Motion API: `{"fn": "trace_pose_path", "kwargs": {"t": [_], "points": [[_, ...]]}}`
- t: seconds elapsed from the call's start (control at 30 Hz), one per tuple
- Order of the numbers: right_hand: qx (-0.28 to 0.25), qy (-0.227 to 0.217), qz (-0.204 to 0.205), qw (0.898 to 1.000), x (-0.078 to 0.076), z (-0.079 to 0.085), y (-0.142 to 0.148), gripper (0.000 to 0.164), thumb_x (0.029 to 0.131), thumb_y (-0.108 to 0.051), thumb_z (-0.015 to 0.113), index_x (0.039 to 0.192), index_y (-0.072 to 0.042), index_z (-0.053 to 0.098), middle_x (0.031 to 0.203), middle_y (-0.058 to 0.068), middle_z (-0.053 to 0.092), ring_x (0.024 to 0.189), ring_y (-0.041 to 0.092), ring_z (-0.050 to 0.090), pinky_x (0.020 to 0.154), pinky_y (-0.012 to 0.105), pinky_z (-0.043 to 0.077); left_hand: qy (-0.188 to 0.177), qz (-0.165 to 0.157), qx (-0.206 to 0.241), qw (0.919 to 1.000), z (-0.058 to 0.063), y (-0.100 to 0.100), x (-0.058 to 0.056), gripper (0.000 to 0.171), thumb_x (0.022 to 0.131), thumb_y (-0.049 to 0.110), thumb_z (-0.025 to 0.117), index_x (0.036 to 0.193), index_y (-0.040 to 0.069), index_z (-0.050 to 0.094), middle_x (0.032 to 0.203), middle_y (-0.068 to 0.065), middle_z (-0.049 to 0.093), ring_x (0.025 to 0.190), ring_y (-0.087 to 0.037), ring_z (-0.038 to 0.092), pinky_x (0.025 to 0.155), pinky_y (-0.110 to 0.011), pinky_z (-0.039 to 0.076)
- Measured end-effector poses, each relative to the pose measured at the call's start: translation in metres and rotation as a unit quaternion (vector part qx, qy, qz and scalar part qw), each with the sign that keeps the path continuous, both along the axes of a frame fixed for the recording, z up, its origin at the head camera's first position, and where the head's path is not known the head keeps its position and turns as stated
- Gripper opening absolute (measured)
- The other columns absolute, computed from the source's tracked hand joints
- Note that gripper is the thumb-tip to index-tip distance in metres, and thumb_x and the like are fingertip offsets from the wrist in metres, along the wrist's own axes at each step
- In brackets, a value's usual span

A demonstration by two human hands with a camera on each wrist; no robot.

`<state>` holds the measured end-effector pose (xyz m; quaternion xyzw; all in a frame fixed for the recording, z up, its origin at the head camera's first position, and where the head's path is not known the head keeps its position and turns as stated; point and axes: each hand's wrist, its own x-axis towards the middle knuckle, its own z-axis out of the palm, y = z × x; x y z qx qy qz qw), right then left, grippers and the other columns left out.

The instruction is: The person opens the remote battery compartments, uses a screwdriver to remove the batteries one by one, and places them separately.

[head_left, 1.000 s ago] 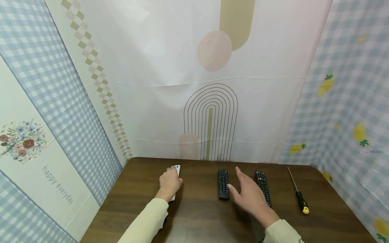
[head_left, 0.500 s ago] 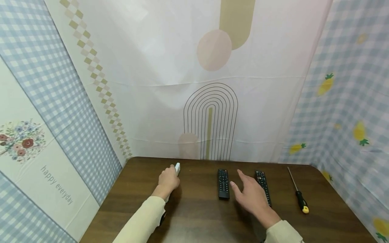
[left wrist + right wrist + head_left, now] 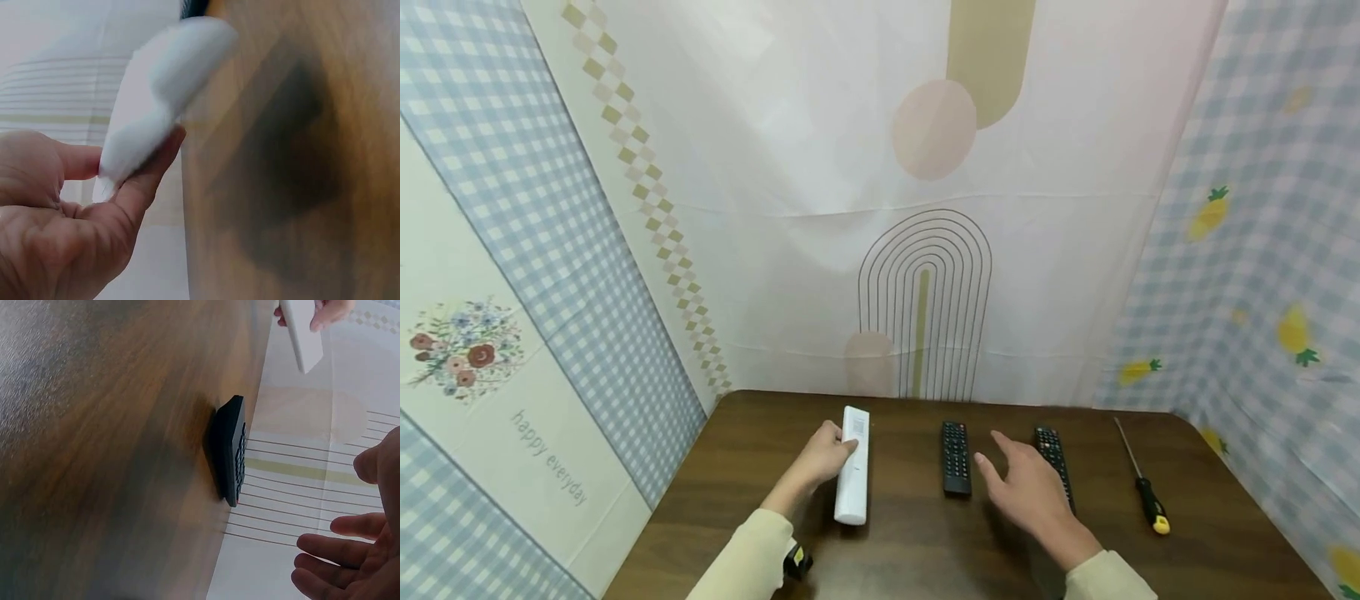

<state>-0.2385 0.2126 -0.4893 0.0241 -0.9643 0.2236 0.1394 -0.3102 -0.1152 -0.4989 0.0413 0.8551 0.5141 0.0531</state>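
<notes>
My left hand (image 3: pixel 822 455) pinches a white remote control (image 3: pixel 852 487) between thumb and fingers. Its plain back, with a small label near the far end, faces up in the head view. The left wrist view shows the white remote (image 3: pixel 140 100) blurred and raised, its shadow falling on the wood. With fingers spread, my right hand (image 3: pixel 1030 492) hovers between two black remote controls and holds nothing. One black remote (image 3: pixel 956 458) lies to its left; the other black remote (image 3: pixel 1052 450) is partly hidden behind it.
A screwdriver (image 3: pixel 1151 504) with a black and yellow handle lies at the right of the brown wooden table (image 3: pixel 910 550). Printed cloth (image 3: pixel 790 275) hangs along the table's back edge, and checked cloths stand at both sides.
My left hand has lifted the white remote off the table and turned it from buttons up to back up, shifting it slightly right. My right hand has barely moved.
</notes>
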Motion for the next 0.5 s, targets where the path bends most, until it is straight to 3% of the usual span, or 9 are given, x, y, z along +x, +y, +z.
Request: {"fn": "trace_pose_path", "kwargs": {"t": [0.23,0.5], "points": [[0.004,0.005,-0.004,1.000,0.000,-0.005,0.006,0.059,0.105,-0.046,0.065,0.147,-0.006,0.062,0.136,0.023,0.072,0.124,0.044,0.069,0.097,0.065,0.057,0.009,-0.022,0.051,0.9984,0.002,0.002,0.020,0.027,0.108,0.017,0.059,0.116,-0.005,0.046,0.106,-0.023,0.066,0.088,-0.021,0.068,0.072,-0.034,0.058],[0.007,0.000,0.000,1.000,0.001,-0.009,0.009,0.058,0.105,-0.046,0.064,0.146,-0.005,0.063,0.138,0.022,0.072,0.125,0.044,0.068,0.100,0.064,0.056,0.023,-0.031,0.044,0.9983,-0.001,-0.003,0.027,0.030,0.110,0.020,0.058,0.120,-0.004,0.044,0.113,-0.026,0.074,0.090,-0.022,0.073,0.076,-0.033,0.060]]}}
